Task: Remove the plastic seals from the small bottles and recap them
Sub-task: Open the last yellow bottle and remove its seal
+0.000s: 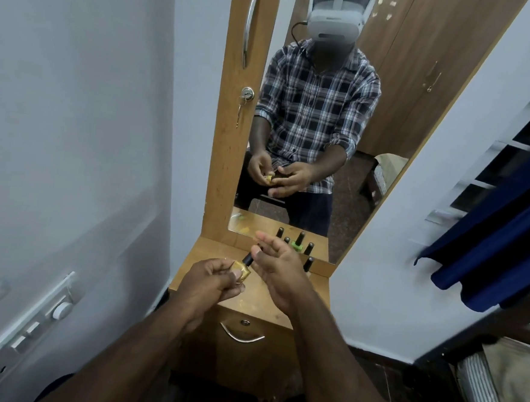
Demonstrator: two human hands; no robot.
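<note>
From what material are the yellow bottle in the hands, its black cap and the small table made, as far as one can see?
Yellow bottle: probably glass, glossy, since light glints on its faceted body; clear plastic is possible. Black cap: likely plastic, smooth with a dull sheen. Small table: wood or wood-look laminate, a light brown, even, slightly shiny surface with faint grain. The left hand holds the bottle.

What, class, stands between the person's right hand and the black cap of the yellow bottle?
Nothing visible. The left hand grips the yellow bottle by its body, and the right hand already has its thumb at the black cap.
</note>
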